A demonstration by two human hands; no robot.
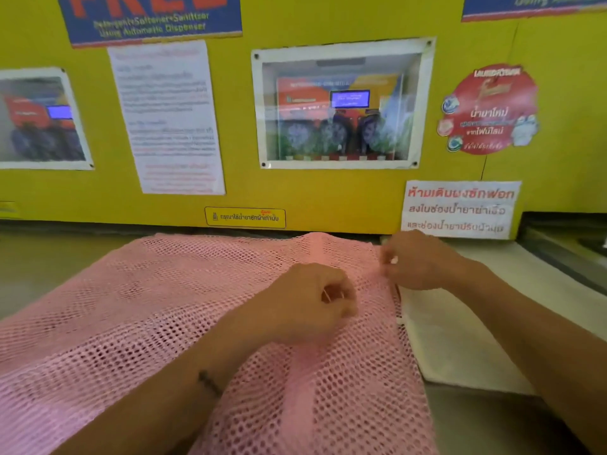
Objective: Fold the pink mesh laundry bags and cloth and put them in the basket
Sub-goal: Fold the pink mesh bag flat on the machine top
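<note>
1. Grip state: both hands are curled onto the pink mesh laundry bag [184,310]. The right hand [417,261] pinches the mesh at the bag's right edge, near its far corner; the left hand [312,303] is closed on the mesh just inboard of that edge, nearer the person. Fingertip detail is blurred.
2. Location of the bag: it lies spread flat on the worktop [49,264], from the yellow wall panel [328,198] back to the near edge of view.
3. Governing relation: nearly all of the bag lies to the left of both grips. Its long axis appears to run left to right, so a fold would carry the right edge leftward over the body.
4. Nearer hand: the right hand holds the edge itself; the left hand stands ready to pin or guide.
5. Clearance: bare worktop shows left of the bag. A white cloth [460,339] lies just beside the right edge, partly under it. The wall panel blocks the far side.
6. No basket is in view.
</note>
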